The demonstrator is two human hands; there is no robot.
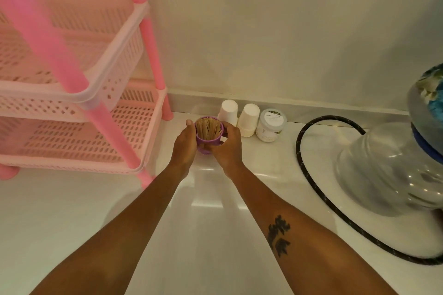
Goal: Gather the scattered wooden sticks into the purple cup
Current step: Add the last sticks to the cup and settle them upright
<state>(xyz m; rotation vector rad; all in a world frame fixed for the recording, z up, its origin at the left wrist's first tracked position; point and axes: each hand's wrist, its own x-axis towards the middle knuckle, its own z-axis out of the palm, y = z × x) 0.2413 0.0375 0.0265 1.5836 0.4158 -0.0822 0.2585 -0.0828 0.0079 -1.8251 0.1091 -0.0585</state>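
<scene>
At the centre of the frame, the left hand (pixel 183 145) and the right hand (pixel 226 148) grasp the purple cup (pixel 208 140) from both sides. The wooden sticks (pixel 208 129) stand inside it, beside two white paper cups (pixel 238 116) on the floor (pixel 72 211).

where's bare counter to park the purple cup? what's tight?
Free: the white counter near the camera, between the pink rack and black hose. Crowded: the back wall strip, where the purple cup, two white cups and a jar stand close together.

The label on the white jar (pixel 271 125) is too blurred to read.
</scene>
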